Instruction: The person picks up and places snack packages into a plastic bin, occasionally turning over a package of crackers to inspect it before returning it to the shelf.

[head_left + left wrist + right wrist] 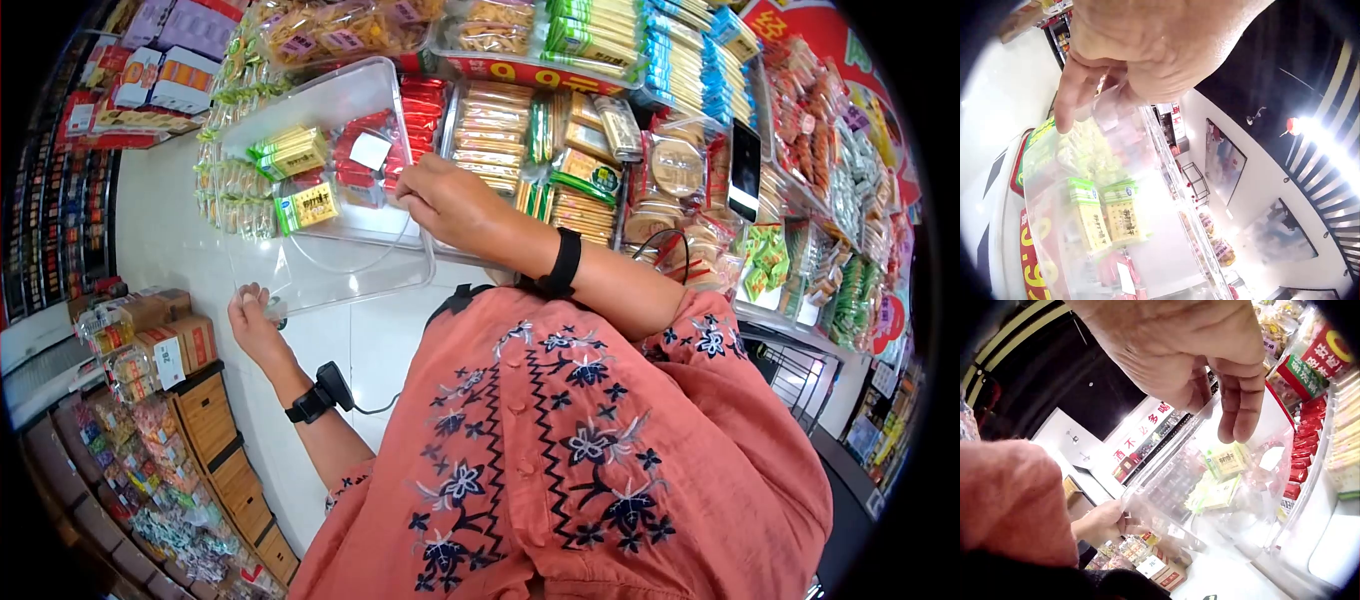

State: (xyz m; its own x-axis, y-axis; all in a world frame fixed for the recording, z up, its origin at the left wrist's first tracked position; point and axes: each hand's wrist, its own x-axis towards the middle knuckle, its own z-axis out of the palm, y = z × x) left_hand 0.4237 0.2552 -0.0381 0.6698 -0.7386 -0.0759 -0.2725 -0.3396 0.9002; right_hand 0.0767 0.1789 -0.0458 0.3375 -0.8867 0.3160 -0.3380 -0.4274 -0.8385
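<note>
Both hands hold a large clear plastic bin (300,282), tilted in front of the body. The left hand (257,325) grips its near left corner, fingers curled over the rim in the left wrist view. On the right side, the right hand (450,205) pinches the rim between thumb and fingers; its fingers (1238,415) reach inside the wall. Two green-and-yellow cracker packets (308,207) lie in the bin, one showing its printed front (1120,212). Red packets and a white label (370,151) appear through the clear plastic.
A display of snack packs (490,130) in clear bins stands ahead, right of the bin. A phone (744,170) sits among them at the right. Wooden drawers with packaged goods and cardboard boxes (175,340) stand at the left. Pale floor tiles (165,215) lie between.
</note>
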